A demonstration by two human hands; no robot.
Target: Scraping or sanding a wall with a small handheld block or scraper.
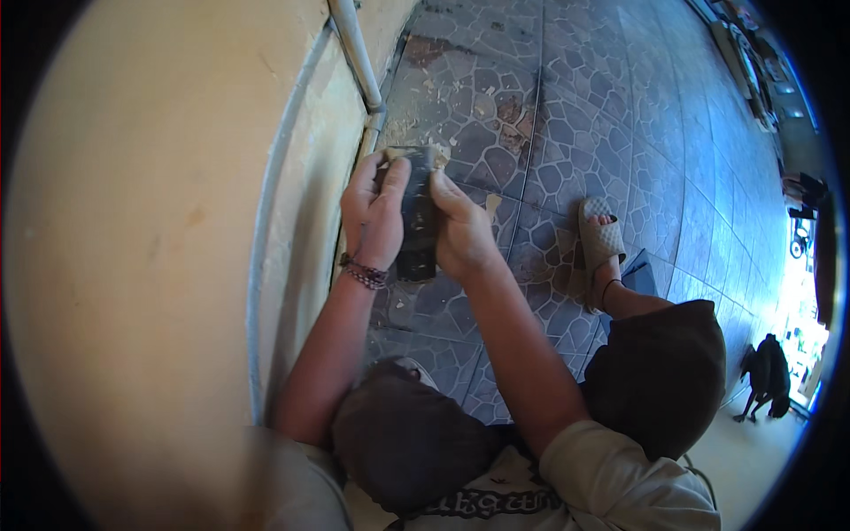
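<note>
My left hand (380,209) and my right hand (463,226) both hold a long dark rectangular block (418,229), one from each side. The block's face is worn and flecked with pale marks; its exact kind cannot be told. A finger of my left hand lies along its upper left edge, and my right thumb presses its upper right edge. Pale crumbly flakes (440,154) show at the block's far end, beside my right thumb. The undersides of both hands are hidden. Close on the left stands a cream-painted wall (166,232).
A pipe (358,56) runs along the wall's base. Pale chips (492,204) litter the stone-patterned tile floor (584,99). My sandalled foot (601,229) rests to the right, near a dark grey object (641,273). A black dog (768,375) stands by the bright doorway (803,312).
</note>
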